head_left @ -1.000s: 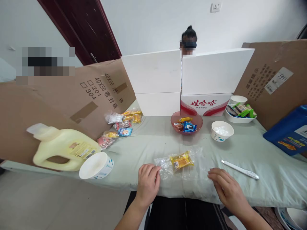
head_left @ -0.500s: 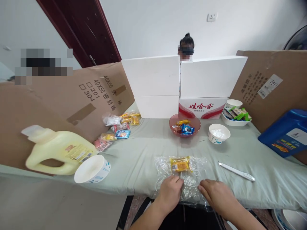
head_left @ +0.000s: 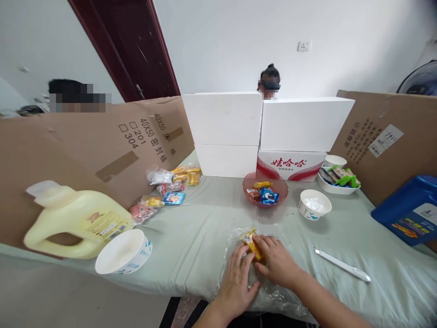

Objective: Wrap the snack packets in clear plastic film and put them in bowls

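At the lower centre of the frame the left hand lies flat, fingers spread, on a clear plastic bag at the near edge of the tabletop. The right hand touches it and pinches a yellow snack packet just above the bag. To the right lies a white pen. At lower left stands a white paper bowl. Farther, in the middle, a pink bowl holds wrapped snacks.

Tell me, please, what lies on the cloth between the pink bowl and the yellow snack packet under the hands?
In the head view, nothing: only bare green cloth separates the pink bowl from the yellow packet.
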A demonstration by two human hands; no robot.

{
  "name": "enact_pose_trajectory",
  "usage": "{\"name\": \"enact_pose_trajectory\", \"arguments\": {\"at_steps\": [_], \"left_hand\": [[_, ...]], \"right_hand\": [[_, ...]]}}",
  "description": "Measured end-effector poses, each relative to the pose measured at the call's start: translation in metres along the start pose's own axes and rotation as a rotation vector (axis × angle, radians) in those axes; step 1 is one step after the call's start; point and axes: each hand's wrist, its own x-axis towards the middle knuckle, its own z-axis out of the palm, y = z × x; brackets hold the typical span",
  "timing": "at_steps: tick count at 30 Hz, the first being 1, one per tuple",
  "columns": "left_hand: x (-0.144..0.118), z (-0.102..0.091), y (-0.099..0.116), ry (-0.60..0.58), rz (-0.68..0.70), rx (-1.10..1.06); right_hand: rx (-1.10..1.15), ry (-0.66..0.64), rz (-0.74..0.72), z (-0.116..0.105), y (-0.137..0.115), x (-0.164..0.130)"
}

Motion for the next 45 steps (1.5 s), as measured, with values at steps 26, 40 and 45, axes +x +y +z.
{"name": "enact_pose_trajectory", "arguments": {"at_steps": [26,40,45], "left_hand": [[-0.002,0.038,-0.043,-0.001,0.244,0.295],[0.058,0.067,0.062,-0.067,-0.030,0.147],[0.018,0.011,0.034,-0.224,0.041,0.106]], "right_hand": [[-0.173,0.485,0.249,-0.129,0.093,0.133],[0.093,-0.244,-0.346,-0.036,-0.073,0.004],[0.011,-0.141,0.066,-0.008,-0.002,-0.024]]}}
